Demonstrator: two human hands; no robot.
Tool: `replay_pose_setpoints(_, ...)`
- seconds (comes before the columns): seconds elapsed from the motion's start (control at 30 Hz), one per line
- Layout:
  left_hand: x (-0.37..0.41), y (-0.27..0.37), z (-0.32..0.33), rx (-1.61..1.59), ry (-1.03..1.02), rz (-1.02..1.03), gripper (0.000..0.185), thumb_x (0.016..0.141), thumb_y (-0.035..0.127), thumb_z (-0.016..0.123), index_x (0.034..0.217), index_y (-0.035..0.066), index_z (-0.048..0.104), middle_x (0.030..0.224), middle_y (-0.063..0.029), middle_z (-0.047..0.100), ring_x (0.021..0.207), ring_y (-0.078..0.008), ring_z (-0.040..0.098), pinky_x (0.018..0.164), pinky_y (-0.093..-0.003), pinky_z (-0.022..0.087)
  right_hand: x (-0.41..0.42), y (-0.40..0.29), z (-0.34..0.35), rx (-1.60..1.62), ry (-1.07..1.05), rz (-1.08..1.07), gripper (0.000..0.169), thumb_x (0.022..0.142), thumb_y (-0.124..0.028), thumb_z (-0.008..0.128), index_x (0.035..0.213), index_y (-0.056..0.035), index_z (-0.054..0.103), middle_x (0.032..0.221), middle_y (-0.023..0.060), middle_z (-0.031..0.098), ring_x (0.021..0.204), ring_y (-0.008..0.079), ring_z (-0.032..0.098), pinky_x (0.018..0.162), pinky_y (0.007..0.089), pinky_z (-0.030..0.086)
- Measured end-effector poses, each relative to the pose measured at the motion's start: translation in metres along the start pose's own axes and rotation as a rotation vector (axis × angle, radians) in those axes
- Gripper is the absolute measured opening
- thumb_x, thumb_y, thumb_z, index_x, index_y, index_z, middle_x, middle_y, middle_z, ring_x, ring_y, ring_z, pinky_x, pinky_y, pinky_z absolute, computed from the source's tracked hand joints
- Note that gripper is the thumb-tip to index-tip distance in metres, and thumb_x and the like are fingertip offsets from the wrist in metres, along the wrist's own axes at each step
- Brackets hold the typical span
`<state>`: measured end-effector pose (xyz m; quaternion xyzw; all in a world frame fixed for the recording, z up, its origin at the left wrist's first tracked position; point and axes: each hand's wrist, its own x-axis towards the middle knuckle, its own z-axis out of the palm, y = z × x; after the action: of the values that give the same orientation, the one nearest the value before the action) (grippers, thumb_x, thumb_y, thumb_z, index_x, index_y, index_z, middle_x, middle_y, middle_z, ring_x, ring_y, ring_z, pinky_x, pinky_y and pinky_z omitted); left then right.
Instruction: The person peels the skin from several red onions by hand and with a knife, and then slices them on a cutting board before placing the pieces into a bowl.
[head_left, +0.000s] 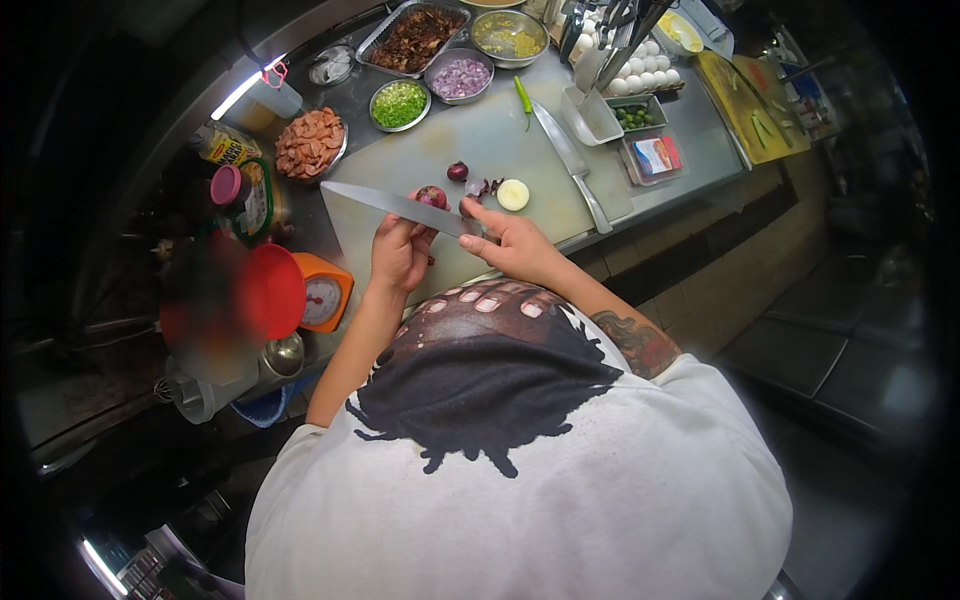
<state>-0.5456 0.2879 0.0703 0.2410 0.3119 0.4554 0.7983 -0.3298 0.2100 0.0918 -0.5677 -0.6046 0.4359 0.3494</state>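
A red onion (431, 197) is held in the fingers of my left hand (400, 255), above the white cutting board (390, 169). My right hand (517, 241) grips a kitchen knife (390, 204); its blade points left and crosses over my left hand, just below the onion. Its handle is mostly hidden by my right fingers. Beyond the hands lie a smaller red onion (457, 171), some purple onion skins (480, 187) and a pale, round onion piece (513, 194) with its smooth face up.
Right on the board rest a second knife (562, 146) and a green chili (523, 94). Bowls of chopped scallions (400, 104), diced red onion (460, 79) and pinkish sliced pieces (310, 142) stand along the far left side. An orange kitchen scale (324, 291) is near my left forearm.
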Motion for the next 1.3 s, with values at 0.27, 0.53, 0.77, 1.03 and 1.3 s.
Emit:
replay_pose_setpoints(0.27, -0.01, 0.002, -0.01, 0.114, 0.072, -0.008, 0.027, 0.095, 0.0, 0.069, 0.121, -0.002, 0.063, 0.111, -0.0084, 0.072, 0.094, -0.0151, 0.069, 0.081, -0.0275, 0.053, 0.001, -0.017, 0.007, -0.047, -0.038, 0.019, 0.07, 0.104, -0.044, 0.066, 0.158, -0.0024, 0.048, 0.138, 0.0236, 0.069, 0.117, 0.0267, 0.071, 0.102, 0.035, 0.051)
replay_pose_setpoints(0.53, -0.026, 0.007, 0.002, 0.495, 0.117, 0.098, 0.031, 0.085, -0.003, 0.076, 0.113, -0.002, 0.062, 0.099, -0.0058, 0.072, 0.08, -0.012, 0.067, 0.066, -0.0257, 0.052, 0.011, 0.014, 0.029, 0.071, -0.073, -0.017, 0.065, 0.109, -0.04, 0.06, 0.161, -0.0048, 0.045, 0.125, 0.0135, 0.073, 0.115, 0.0165, 0.066, 0.101, 0.0312, 0.05)
replay_pose_setpoints(0.77, -0.04, -0.003, 0.02, 1.078, 0.137, 0.572, 0.032, 0.081, 0.004, 0.084, 0.103, -0.003, 0.062, 0.099, -0.0064, 0.072, 0.079, -0.0118, 0.067, 0.067, -0.0282, 0.056, 0.02, -0.006, 0.039, 0.376, -0.027, -0.09, 0.057, 0.111, -0.035, 0.059, 0.156, -0.0012, 0.051, 0.079, -0.0074, 0.053, 0.074, 0.0029, 0.048, 0.067, 0.0223, 0.041)
replay_pose_setpoints(1.03, -0.035, -0.009, 0.004, 0.53, 0.069, 0.336, 0.033, 0.086, 0.002, 0.082, 0.112, -0.001, 0.062, 0.105, -0.0103, 0.074, 0.081, -0.0138, 0.07, 0.069, -0.0256, 0.055, 0.013, -0.028, 0.008, 0.8, -0.221, 0.379, 0.043, 0.111, -0.05, 0.053, 0.092, -0.0117, 0.061, 0.062, -0.0056, 0.045, 0.047, 0.0045, 0.034, 0.044, 0.0248, 0.029)
replay_pose_setpoints(1.3, -0.032, -0.013, -0.024, 0.072, -0.098, 0.024, 0.041, 0.095, 0.004, 0.071, 0.134, 0.003, 0.058, 0.117, -0.01, 0.07, 0.094, -0.0197, 0.07, 0.082, -0.0301, 0.054, 0.019, 0.021, 0.007, 1.106, -0.349, 0.723, 0.036, 0.112, -0.057, 0.044, 0.12, -0.0227, 0.052, 0.061, -0.0066, 0.038, 0.044, 0.0054, 0.03, 0.043, 0.0247, 0.029)
